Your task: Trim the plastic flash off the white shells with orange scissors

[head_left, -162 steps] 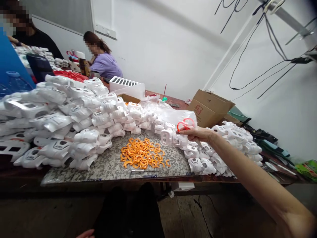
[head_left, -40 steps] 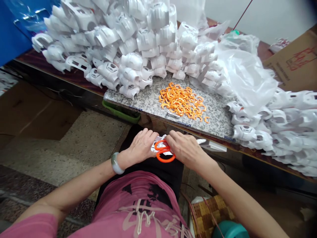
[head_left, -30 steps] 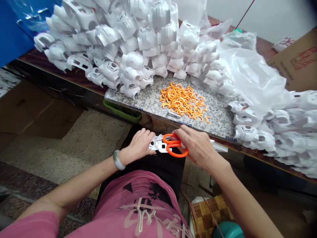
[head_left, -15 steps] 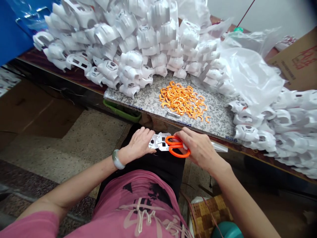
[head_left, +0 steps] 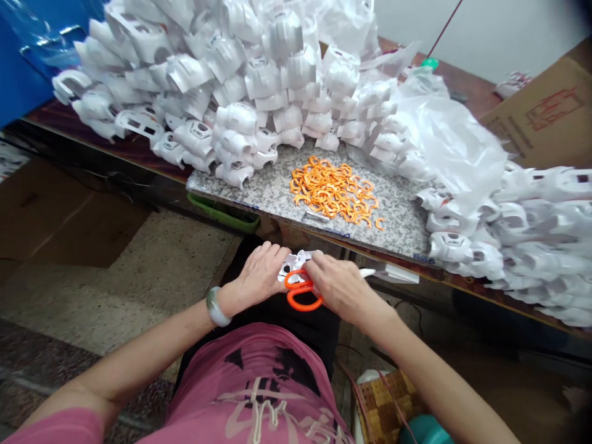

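My left hand [head_left: 259,270] is closed on the left end of a white plastic shell [head_left: 287,266], held over my lap just in front of the bench. My right hand [head_left: 337,282] is wrapped round a pair of scissors with orange handles [head_left: 304,301]. Its fingertips lie against the right part of the shell and cover much of it. The orange loops point left, toward the shell, and a pale blade tip shows to the right of the hand. Beyond my hands, a heap of orange C-shaped clips [head_left: 330,191] lies on the speckled board [head_left: 271,194].
White plastic shells [head_left: 235,117] are stacked high behind the board, with more shells [head_left: 531,265] at the right. Clear plastic bags [head_left: 457,132] drape over them. A small metal piece [head_left: 316,216] lies near the board's front edge. A cardboard box [head_left: 541,111] leans at the right.
My right hand has moved left with the scissors, so the orange handles now overlap the shell's lower side. My left hand stays on the shell. The whole view has shifted slightly.
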Demonstrator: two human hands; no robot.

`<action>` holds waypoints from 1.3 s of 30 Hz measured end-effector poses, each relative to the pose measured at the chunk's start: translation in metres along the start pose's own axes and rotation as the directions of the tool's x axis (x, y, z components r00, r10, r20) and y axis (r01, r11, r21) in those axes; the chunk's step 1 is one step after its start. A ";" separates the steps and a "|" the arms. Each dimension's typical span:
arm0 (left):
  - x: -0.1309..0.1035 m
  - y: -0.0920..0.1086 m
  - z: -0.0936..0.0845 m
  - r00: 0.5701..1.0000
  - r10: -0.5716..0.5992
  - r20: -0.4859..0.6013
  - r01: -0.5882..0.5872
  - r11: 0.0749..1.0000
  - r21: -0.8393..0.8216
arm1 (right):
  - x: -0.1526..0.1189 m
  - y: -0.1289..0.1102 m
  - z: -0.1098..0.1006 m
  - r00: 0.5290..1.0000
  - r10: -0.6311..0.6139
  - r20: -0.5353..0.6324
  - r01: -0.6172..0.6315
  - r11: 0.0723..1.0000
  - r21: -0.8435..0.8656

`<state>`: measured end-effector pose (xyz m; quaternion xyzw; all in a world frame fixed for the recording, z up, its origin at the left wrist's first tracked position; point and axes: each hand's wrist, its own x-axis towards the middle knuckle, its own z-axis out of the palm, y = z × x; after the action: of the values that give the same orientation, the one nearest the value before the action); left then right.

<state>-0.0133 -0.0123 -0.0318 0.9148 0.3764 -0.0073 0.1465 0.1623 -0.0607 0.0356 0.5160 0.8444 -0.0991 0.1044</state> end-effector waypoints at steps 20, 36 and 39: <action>-0.020 -0.018 0.027 0.949 -0.121 0.290 0.314 0.404 -0.860 | -0.031 0.102 0.053 0.395 0.813 -0.428 -0.176 0.524 0.833; -0.044 0.005 0.039 0.911 -0.095 0.401 0.379 -0.188 -0.906 | -0.010 0.105 0.055 0.557 0.696 -0.453 -0.261 0.664 0.701; -0.044 0.006 0.041 0.905 -0.079 0.417 0.389 -0.241 -0.889 | -0.010 0.114 0.046 0.569 0.667 -0.481 -0.284 0.708 0.646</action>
<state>-0.0367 -0.0579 -0.0636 0.3706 0.3955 0.1623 0.8246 0.2714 -0.0308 -0.0123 0.7378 0.5834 -0.0826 -0.3293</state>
